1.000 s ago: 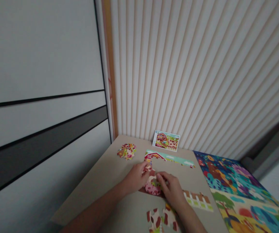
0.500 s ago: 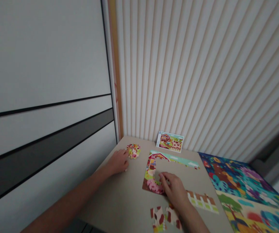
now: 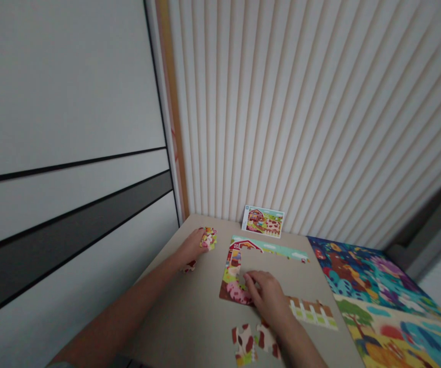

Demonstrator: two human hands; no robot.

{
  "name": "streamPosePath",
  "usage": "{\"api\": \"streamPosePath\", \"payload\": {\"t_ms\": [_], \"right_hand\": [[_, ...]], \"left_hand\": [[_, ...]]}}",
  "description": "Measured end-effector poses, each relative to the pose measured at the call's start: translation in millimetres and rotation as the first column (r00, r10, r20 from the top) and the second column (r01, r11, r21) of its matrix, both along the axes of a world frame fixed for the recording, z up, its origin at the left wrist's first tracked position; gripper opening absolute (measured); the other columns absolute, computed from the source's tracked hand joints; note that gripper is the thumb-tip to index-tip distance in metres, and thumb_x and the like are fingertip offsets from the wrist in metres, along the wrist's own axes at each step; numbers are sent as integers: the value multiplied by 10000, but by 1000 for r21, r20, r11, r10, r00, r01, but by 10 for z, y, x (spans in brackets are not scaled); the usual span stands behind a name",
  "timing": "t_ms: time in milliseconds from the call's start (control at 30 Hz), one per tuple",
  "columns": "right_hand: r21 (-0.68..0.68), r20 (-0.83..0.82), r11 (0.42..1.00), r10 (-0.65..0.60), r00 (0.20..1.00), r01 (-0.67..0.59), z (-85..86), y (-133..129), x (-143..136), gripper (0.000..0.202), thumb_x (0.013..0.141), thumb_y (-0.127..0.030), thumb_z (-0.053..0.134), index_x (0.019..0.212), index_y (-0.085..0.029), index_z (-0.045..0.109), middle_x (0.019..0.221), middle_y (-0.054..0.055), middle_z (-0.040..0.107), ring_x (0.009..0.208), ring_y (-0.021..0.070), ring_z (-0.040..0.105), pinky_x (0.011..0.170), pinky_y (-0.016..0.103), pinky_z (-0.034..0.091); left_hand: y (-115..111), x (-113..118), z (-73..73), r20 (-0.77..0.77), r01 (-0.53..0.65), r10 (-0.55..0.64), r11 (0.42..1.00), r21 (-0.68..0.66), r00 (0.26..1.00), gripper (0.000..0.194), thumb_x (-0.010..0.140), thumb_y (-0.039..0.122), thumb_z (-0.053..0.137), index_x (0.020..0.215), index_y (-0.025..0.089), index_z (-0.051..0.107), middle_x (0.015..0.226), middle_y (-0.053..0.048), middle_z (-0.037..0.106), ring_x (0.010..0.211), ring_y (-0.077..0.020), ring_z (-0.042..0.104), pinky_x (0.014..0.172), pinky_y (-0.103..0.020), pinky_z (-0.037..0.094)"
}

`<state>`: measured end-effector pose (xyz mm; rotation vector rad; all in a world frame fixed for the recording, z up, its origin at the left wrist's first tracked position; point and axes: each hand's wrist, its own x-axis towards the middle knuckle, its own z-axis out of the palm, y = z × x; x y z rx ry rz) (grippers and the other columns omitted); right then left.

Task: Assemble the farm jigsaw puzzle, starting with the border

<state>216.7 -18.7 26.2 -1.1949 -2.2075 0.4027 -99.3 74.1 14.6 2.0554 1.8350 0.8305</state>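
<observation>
From the right hand (image 3: 268, 296), over the near edge of the puzzle (image 3: 231, 271), the pile (image 3: 209, 239) lies farther off and to the left, well apart. The left hand (image 3: 193, 245) is nearer, its fingers at the pile's left side; the pile is roundish, with no clear long axis. The right grip is nearly closed, fingertips together; whether it pinches a piece I cannot tell. The left grip is curled, its hold hidden.

Near to far on the counter (image 3: 189, 317): two cow sections (image 3: 244, 342), probably of several pieces each, though blur prevents counting; one fence strip (image 3: 314, 313); one puzzle; one loose piece (image 3: 188, 267) by the left wrist; one pile; one card (image 3: 264, 221).
</observation>
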Motion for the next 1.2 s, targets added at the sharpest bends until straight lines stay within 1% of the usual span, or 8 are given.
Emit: {"api": "streamPosePath", "payload": {"t_ms": [167,333,500,700,900,1000,1100,1200], "right_hand": [[-4,-8,1000,11,1000,-11,-5,4,5,358,1031,-363,410,949,-216,725,919,72,739,890,218,665,865,314,443],[-37,-106,999,13,994,-17,18,-7,2,359,1019,-413,435,956,-215,728,936,82,746,898,236,670,872,335,461],[-189,-392,979,-8,920,-72,54,-43,-62,396,1004,-494,457,1106,-220,725,1008,86,751,912,233,677,827,325,505],[-233,-548,966,-32,836,-116,49,-70,-117,411,971,-532,515,1068,-182,707,896,62,715,820,205,636,776,305,505],[-264,-585,954,-40,810,-145,26,-50,-98,400,953,-524,552,852,-162,690,738,26,636,721,169,570,682,266,460],[-300,-588,936,-28,808,-186,-2,-60,-95,393,944,-517,569,819,-161,680,692,10,615,664,151,548,634,251,440],[-302,-516,922,57,854,-244,16,-124,-121,389,957,-501,552,833,-165,704,719,20,660,665,155,574,632,251,445],[-230,-374,928,194,907,-293,86,-192,-152,386,998,-459,495,855,-188,731,784,34,707,720,167,613,679,260,453]], "left_hand": [[-118,-93,59,267,-21,22,1000,-6,963,398,736,216,659,1118,198,550,1039,-70,699,951,-232,659,838,-346,496],[-429,43,316,494,44,-30,999,-16,869,344,853,364,597,1130,195,483,925,-42,718,783,-175,693,679,-274,525],[-776,509,561,817,168,-89,986,-10,569,485,768,374,762,1127,209,482,874,-16,709,742,-151,669,651,-242,509],[-987,931,441,858,272,-129,962,-13,496,468,769,334,768,1110,223,468,905,-12,693,769,-160,685,695,-281,551],[-1163,975,350,893,338,-66,936,-99,444,508,766,331,781,1153,232,467,898,-26,711,750,-168,707,745,-320,570],[-1254,975,304,924,419,27,886,-199,380,552,738,353,803,1162,229,472,901,-39,719,746,-163,709,729,-300,559],[-1308,914,207,889,481,19,836,-265,457,557,720,394,798,1139,215,478,784,-18,701,629,-151,667,610,-264,520],[-1310,693,171,716,418,-135,878,-234,685,398,783,417,713,1064,202,532,730,11,657,574,-132,592,546,-237,453]]}}
